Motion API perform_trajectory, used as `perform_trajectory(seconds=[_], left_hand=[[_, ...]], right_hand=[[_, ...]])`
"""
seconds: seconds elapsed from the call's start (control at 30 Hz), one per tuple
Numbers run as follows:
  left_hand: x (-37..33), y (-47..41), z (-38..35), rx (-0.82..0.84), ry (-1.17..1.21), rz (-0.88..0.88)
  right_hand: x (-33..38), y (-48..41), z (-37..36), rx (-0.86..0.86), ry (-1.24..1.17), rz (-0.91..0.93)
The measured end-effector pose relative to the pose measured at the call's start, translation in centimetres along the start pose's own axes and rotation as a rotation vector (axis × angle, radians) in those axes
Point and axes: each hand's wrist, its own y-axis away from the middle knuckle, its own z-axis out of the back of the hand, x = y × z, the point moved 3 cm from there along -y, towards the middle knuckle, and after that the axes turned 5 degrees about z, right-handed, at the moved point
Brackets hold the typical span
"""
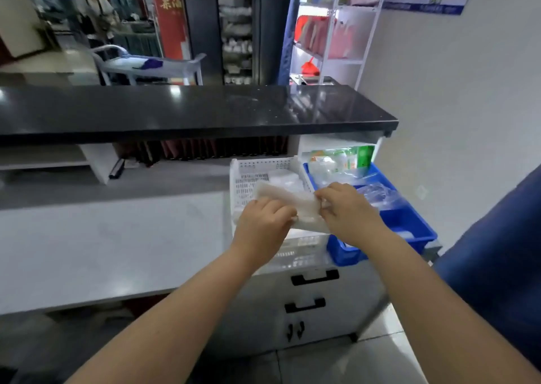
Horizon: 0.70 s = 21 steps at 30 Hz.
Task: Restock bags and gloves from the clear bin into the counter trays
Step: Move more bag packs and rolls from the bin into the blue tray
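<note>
Grey counter [117,237], right end: white perforated tray [248,176] and blue tray [409,225] stood side by side at the counter's right edge. Blue tray held clear plastic packets [377,193], piled toward its far end. Clear bin not seen. Flat white pack of bags [292,199] was held over the white tray; could not tell whether it touched what lay inside. Left hand [263,220] gripped its near-left end, right hand [348,208] pinched its right end, fingers curled. Step judged: loading bags into the white tray. Next move would call for lowering the pack flat, then freeing both hands
</note>
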Motion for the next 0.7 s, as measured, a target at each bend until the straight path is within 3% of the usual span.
perform_trajectory(seconds=[0.17, 0.3, 0.53, 0.7], left_hand=[[-6.1, -5.4, -7.3, -0.103, 0.041, -0.092], [-9.5, -8.5, -13.1, -0.185, -0.011, -0.052], [-10.3, -11.1, -19.7, 0.007, -0.112, -0.058], [-8.2, -12.7, -21.5, 0.092, -0.077, 0.055]], right_hand=[[-9.5, 1.2, 3.4, 0.070, -0.031, -0.062], [-15.8, 0.9, 4.8, 0.083, -0.045, -0.066], [-21.8, -1.8, 3.4, 0.176, -0.049, 0.019], [-23.3, -4.9, 1.7, 0.166, -0.082, 0.057]])
